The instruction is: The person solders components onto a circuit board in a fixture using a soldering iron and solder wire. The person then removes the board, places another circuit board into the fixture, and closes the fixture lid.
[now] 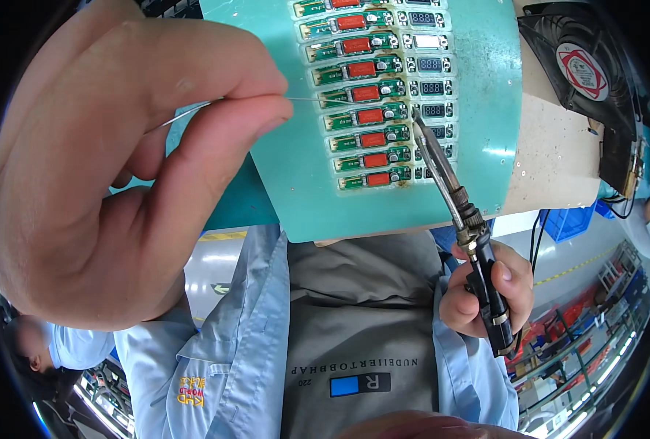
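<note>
Nine green circuit boards (331, 121) with red rectangular blocks lay in a column at the upper centre, each beside a small black display module (434, 110). A thin silver wire (306, 99) stretched over them, pinched between the thumb and forefinger of the left hand (120, 161), upper left. At lower right, the right hand (513, 285) was closed around a black-handled soldering iron (470, 217), its tip near the sixth board's right end. Doing this well probably called for wire and tip meeting at one contact, the hot shaft clear of neighbouring displays. Beneath spread a pale green plate (482, 88); a black fan (559, 44) stood upper right.
</note>
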Demonstrator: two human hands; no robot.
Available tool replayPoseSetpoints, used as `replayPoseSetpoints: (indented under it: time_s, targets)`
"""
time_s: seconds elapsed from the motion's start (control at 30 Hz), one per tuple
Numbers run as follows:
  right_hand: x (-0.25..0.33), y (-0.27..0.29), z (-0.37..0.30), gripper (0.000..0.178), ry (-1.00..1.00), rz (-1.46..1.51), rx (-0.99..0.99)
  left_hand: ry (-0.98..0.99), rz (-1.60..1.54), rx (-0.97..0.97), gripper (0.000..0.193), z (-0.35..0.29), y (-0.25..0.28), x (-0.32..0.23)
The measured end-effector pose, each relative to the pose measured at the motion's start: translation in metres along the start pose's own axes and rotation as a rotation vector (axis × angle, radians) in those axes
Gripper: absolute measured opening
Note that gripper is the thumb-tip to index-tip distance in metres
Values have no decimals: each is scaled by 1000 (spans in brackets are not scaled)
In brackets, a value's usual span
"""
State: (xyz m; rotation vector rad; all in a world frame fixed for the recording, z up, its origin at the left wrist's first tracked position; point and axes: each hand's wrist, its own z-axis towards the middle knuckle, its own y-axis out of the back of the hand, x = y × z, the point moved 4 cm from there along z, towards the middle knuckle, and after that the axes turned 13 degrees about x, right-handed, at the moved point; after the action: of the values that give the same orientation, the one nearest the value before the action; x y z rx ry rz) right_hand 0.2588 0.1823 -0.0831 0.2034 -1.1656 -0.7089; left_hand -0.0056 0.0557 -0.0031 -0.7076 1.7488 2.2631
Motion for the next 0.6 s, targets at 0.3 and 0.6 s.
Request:
replayPoseSetpoints:
  time_s: [0.3, 0.6]
  targets:
    - [6, 2, -7, 47, -34, 41, 6, -10, -5, -4, 16, 0, -4, -3]
    - [8, 2, -10, 49, -86, 39, 11, -21, -16, 2, 16, -3, -8, -8]
